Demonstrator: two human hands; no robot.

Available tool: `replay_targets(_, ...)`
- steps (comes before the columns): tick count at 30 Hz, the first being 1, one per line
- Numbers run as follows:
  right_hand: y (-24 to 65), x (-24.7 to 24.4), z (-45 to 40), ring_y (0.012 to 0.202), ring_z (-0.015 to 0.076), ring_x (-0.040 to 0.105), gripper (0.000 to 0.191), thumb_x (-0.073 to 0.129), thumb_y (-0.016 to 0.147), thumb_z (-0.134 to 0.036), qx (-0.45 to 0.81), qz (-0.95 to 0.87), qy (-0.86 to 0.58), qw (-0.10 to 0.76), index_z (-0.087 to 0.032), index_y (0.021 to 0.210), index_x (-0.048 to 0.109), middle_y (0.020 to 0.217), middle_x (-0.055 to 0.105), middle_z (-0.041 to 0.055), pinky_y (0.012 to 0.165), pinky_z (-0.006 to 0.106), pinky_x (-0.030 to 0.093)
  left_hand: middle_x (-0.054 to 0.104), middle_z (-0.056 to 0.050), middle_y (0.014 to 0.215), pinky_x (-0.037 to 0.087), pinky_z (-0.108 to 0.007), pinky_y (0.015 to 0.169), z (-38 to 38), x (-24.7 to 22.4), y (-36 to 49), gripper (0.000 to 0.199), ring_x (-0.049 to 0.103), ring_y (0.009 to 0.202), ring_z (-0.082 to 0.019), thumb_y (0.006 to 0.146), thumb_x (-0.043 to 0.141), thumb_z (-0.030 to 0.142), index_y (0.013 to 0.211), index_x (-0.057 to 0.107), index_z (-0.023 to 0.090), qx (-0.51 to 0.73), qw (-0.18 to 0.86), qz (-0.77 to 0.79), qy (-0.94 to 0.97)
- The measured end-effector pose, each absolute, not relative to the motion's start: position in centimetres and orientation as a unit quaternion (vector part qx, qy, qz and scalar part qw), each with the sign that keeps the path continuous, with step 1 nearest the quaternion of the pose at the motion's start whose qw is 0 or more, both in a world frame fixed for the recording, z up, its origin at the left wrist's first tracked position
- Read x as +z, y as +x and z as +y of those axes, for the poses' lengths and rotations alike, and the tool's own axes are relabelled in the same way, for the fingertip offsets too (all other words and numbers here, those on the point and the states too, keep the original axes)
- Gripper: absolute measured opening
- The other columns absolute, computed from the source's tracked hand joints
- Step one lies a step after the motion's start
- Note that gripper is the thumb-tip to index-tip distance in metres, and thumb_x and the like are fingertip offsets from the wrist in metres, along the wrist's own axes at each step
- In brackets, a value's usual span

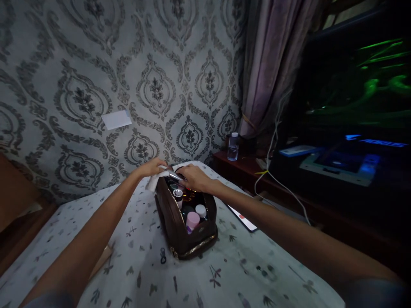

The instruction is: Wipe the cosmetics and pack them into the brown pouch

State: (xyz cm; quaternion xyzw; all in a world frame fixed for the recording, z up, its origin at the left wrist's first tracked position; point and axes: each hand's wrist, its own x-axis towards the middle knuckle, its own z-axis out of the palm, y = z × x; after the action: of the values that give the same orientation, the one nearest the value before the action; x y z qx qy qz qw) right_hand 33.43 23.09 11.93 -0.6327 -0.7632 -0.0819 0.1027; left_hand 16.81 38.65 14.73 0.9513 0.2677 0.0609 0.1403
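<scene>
A dark brown zip bag [167,218] stands unzipped on the bed, its top gaping. Over its far end, my left hand [154,167] is closed on a crumpled white tissue [153,181]. My right hand [194,177] is closed around a shiny silver tube-like item [174,175], which points toward the tissue; its exact kind is unclear. Inside the bag are a pink-capped container [192,220], a white-capped container [201,210] and a small bottle with a silvery ring on top [177,195]. My right fingertips are partly hidden.
The patterned bedsheet [135,265] runs up to a wallpapered wall. A phone [245,220] lies right of the bag, partly under my right forearm. Farther right, a clear bottle [233,147] stands on a reddish-brown ledge [224,161], near a white cable [272,141] and a dark computer case [353,107].
</scene>
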Motion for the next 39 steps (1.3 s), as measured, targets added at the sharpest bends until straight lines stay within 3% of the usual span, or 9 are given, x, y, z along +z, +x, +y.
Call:
replay_targets(5, 33.6, 11.6, 23.0, 0.115, 0.0312, 0.057, 0.037, 0.064, 0.088, -0.04, -0.082, -0.761, -0.639, 0.081, -0.021, 0.119, 0.064, 0.115, 0.07, 0.0117, 0.093, 0.041, 0.04, 0.069, -0.001, 0.073, 0.046, -0.022, 0.063, 38.9, 14.0, 16.7, 0.034, 0.059, 0.072, -0.017, 0.071, 0.052, 0.024, 0.092, 0.075, 0.012, 0.086, 0.173, 0.278, 0.941)
replay_targets(9, 33.0, 12.4, 22.6, 0.116, 0.0323, 0.057, 0.034, 0.064, 0.087, -0.037, -0.092, -0.759, -0.643, 0.046, -0.018, 0.115, 0.064, 0.115, 0.069, 0.0137, 0.099, 0.05, 0.036, 0.069, -0.001, 0.072, 0.046, -0.023, 0.063, 38.8, 13.6, 16.8, 0.036, 0.059, 0.073, -0.018, 0.07, 0.053, 0.026, 0.096, 0.075, 0.013, 0.112, 0.177, 0.292, 0.933)
replay_targets(15, 31.4, 13.5, 22.3, 0.113, 0.034, 0.058, 0.031, 0.061, 0.086, -0.031, -0.094, -0.744, -0.659, 0.055, -0.017, 0.113, 0.064, 0.109, 0.072, 0.0141, 0.098, 0.053, 0.036, 0.071, -0.003, 0.078, 0.045, -0.025, 0.065, 38.9, 13.4, 17.0, 0.039, 0.058, 0.075, -0.019, 0.068, 0.051, 0.021, 0.098, 0.075, 0.012, 0.135, 0.17, 0.305, 0.927)
replay_targets(22, 31.5, 13.1, 22.1, 0.115, 0.0343, 0.057, 0.03, 0.056, 0.09, -0.037, -0.087, -0.745, -0.659, 0.048, -0.015, 0.109, 0.065, 0.111, 0.07, 0.0165, 0.1, 0.057, 0.035, 0.07, -0.002, 0.079, 0.043, -0.024, 0.062, 38.8, 13.0, 17.3, 0.043, 0.057, 0.071, -0.018, 0.069, 0.047, 0.024, 0.1, 0.075, 0.011, 0.143, 0.185, 0.304, 0.924)
replay_targets(27, 32.4, 13.0, 22.1, 0.118, 0.0334, 0.056, 0.029, 0.055, 0.09, -0.03, -0.082, -0.75, -0.656, 0.036, -0.014, 0.113, 0.063, 0.118, 0.067, 0.0178, 0.095, 0.05, 0.041, 0.068, -0.001, 0.073, 0.04, -0.023, 0.056, 39.3, 12.8, 17.3, 0.04, 0.054, 0.064, -0.016, 0.068, 0.05, 0.026, 0.096, 0.075, 0.012, 0.145, 0.196, 0.301, 0.922)
replay_targets(32, 33.1, 13.0, 22.3, 0.108, 0.0318, 0.063, 0.03, 0.055, 0.09, -0.032, -0.075, -0.744, -0.663, 0.044, -0.016, 0.112, 0.065, 0.109, 0.071, 0.0168, 0.085, 0.039, 0.045, 0.068, -0.001, 0.071, 0.039, -0.023, 0.057, 39.9, 12.7, 17.6, 0.037, 0.054, 0.065, -0.016, 0.067, 0.052, 0.029, 0.09, 0.076, 0.013, 0.144, 0.209, 0.291, 0.922)
replay_targets(39, 33.4, 12.7, 22.5, 0.112, 0.0331, 0.06, 0.037, 0.061, 0.087, -0.037, -0.072, -0.742, -0.663, 0.068, -0.019, 0.119, 0.062, 0.11, 0.07, 0.0148, 0.094, 0.047, 0.04, 0.073, -0.004, 0.085, 0.045, -0.024, 0.068, 39.9, 12.4, 17.7, 0.04, 0.061, 0.077, -0.018, 0.067, 0.053, 0.027, 0.096, 0.075, 0.011, 0.156, 0.244, 0.278, 0.916)
